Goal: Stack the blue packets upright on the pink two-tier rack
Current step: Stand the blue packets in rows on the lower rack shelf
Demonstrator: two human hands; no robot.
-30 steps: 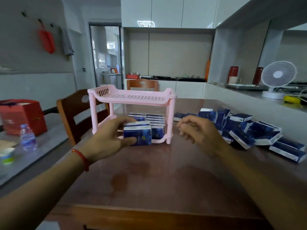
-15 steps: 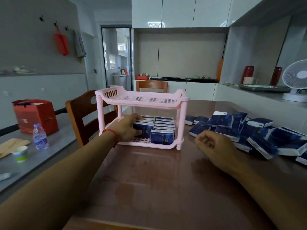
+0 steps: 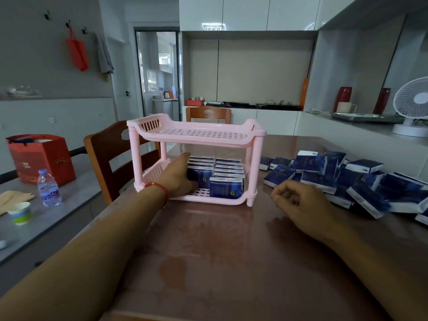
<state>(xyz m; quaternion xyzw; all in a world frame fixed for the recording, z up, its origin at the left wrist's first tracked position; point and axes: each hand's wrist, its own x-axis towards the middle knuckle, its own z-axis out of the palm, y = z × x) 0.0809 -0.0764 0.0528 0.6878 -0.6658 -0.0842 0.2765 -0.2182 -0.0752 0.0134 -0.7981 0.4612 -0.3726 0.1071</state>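
A dark brown table (image 3: pixel 231 262) fills the lower part of the view, seen from the head of a person seated at it. Near its far middle stands a pink two-tier rack (image 3: pixel 196 135); the top tier holds nothing, and the lower tier carries two rows of blue packets standing upright, side by side. To the right of the rack, a loose pile of blue packets (image 3: pixel 359 179) lies flat and jumbled on the table.

The left hand (image 3: pixel 178 174), with a red string bracelet (image 3: pixel 158 187) at the wrist, reaches into the lower tier from the front left. Its fingers wrap around the front packet of the left row (image 3: pixel 201 178), thumb on top; how firmly it grips is hard to tell, as the hand hides most of that packet. The front packet of the right row (image 3: pixel 225 187) stands just beside it, nearer the rack's front edge.

The right hand (image 3: pixel 298 200) rests on the table between the rack and the pile, fingers loosely curled, holding nothing.

On a grey counter at left sit a red gift bag (image 3: pixel 40 156), a water bottle (image 3: pixel 48 187) and a paper cup (image 3: pixel 20 213).
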